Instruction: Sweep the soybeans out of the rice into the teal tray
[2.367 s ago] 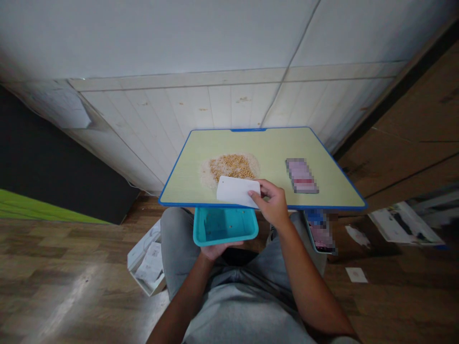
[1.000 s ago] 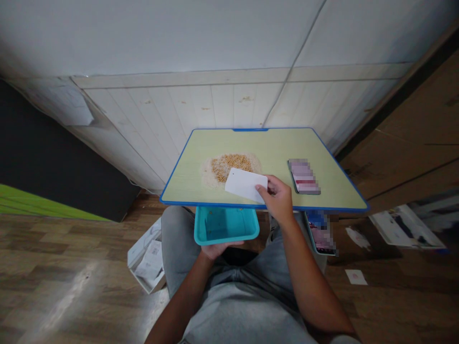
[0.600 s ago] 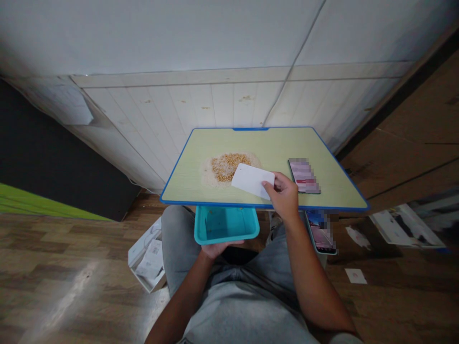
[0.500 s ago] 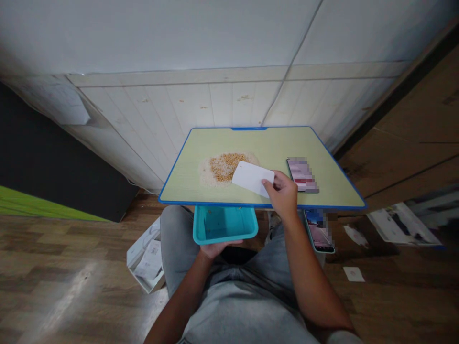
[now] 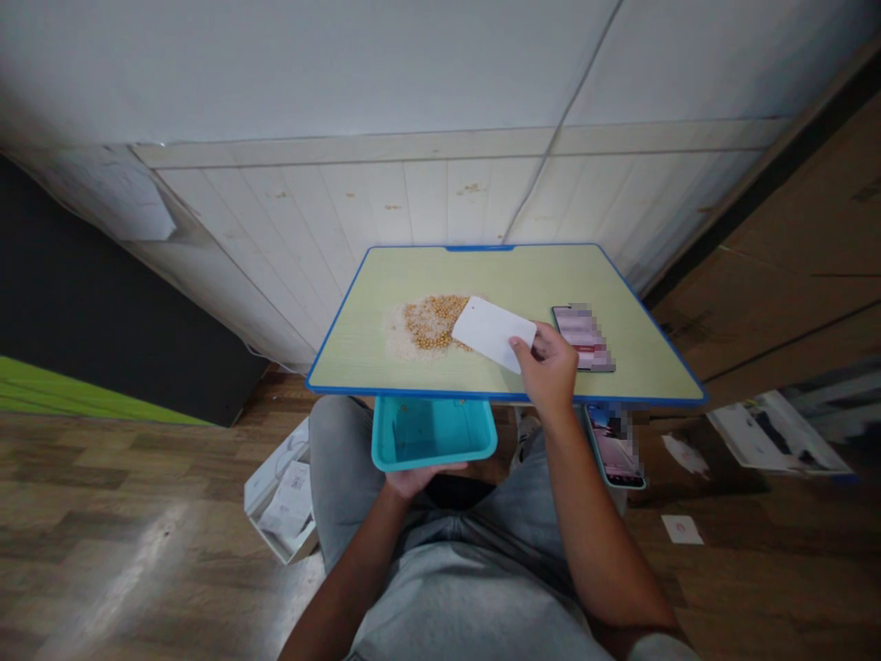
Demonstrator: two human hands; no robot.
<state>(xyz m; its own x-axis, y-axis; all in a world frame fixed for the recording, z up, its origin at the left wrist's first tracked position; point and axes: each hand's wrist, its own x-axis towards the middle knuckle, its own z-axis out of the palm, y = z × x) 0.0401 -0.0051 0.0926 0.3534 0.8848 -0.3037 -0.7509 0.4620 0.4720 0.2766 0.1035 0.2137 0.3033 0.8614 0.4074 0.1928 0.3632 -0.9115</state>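
My right hand (image 5: 549, 367) pinches a white card (image 5: 494, 330) between thumb and fingers, above the low table (image 5: 523, 275). The card's far left corner reaches over the right side of a pile of golden beans or beads (image 5: 435, 317) mixed with pale grains like rice (image 5: 406, 347). Under the table's front edge my left hand (image 5: 417, 479) supports a turquoise plastic tray (image 5: 435, 456) from below; most of its fingers are hidden beneath it. A few small bits lie inside the tray near its far rim.
A phone (image 5: 584, 340) lies on the table's right side. Another phone (image 5: 616, 450) rests by my right thigh. On the floor at left stands an open white box (image 5: 282, 505) with papers. A white panelled wall (image 5: 330, 202) backs the table; a brown cabinet (image 5: 791, 266) is at right.
My right hand and the card have shifted slightly right and away from me, and the card has tilted a little. The tray and my left hand stay nearly in place.
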